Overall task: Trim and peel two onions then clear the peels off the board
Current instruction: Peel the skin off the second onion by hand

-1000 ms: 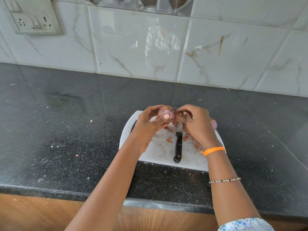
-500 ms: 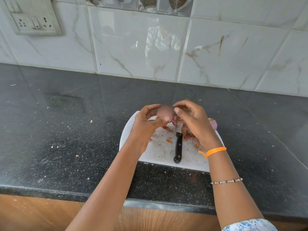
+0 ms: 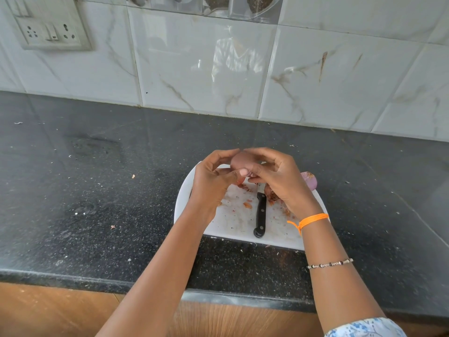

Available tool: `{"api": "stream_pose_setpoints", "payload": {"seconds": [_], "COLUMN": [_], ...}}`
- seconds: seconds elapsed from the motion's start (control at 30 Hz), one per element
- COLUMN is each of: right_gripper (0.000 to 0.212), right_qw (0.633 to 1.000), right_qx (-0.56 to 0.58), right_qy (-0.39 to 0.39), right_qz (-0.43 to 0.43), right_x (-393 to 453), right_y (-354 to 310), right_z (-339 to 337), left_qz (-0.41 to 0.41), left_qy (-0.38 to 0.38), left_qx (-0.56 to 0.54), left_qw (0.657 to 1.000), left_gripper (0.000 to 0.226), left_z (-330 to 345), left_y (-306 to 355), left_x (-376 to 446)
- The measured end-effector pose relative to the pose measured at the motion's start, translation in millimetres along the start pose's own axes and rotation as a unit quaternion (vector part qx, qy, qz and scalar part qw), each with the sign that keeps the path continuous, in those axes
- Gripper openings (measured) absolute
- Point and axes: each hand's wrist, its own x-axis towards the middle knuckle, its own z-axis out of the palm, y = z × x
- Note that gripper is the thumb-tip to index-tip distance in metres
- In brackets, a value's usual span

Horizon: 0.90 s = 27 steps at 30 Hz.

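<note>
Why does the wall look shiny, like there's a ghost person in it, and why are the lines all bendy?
Head view: the glossy tiles mirror a faint person; the wide lens bends the counter edge and tile lines; the onion between the hands is slightly blurred.

A dark speckled surface (image 3: 102, 190) runs wall to wall, scattered with small crumbs. Behind it stands a wall of white marbled tiles (image 3: 199, 69), with a switch plate (image 3: 49, 27) at upper left and a clear shelf (image 3: 218, 6) along the top edge. Below the front edge shows a wood panel (image 3: 60, 312).
</note>
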Motion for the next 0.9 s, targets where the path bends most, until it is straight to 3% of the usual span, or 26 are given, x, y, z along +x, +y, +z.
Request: {"api": "stream_pose_setpoints", "payload": {"seconds": [0.23,0.4,0.5,0.8,0.9], "right_gripper": [0.029,0.029,0.029,0.036,0.032], "right_qw": [0.995,0.994,0.995,0.99,0.985], "right_qx": [0.101,0.107,0.097,0.117,0.149], "right_qy": [-0.017,-0.018,-0.019,-0.071,-0.072], "right_qz": [0.021,0.027,0.033,0.039,0.049], "right_x": [-3.7,-4.6,-4.2,-4.4,-4.0], "right_y": [-4.0,-3.3,-1.5,-0.3,-0.7], "right_z": [-3.6,-5.4,-5.1,-9.7,-9.8], "left_qz": [0.004,0.002,0.007,0.01,0.01], "left_qy": [-0.009,-0.013,0.024,0.07,0.081], "left_qx": [-0.01,0.001,0.011,0.0,0.066], "left_qw": [1.0,1.0,1.0,0.998,0.995], "left_gripper": [0.027,0.023,0.011,0.016,0.024], "left_z": [1.0,1.1,-0.5,-2.7,-3.5], "left_y": [-0.5,-1.8,-2.2,-2.0,-4.9], "left_x": [-1.6,-1.4,0.4,2.7,4.3]}}
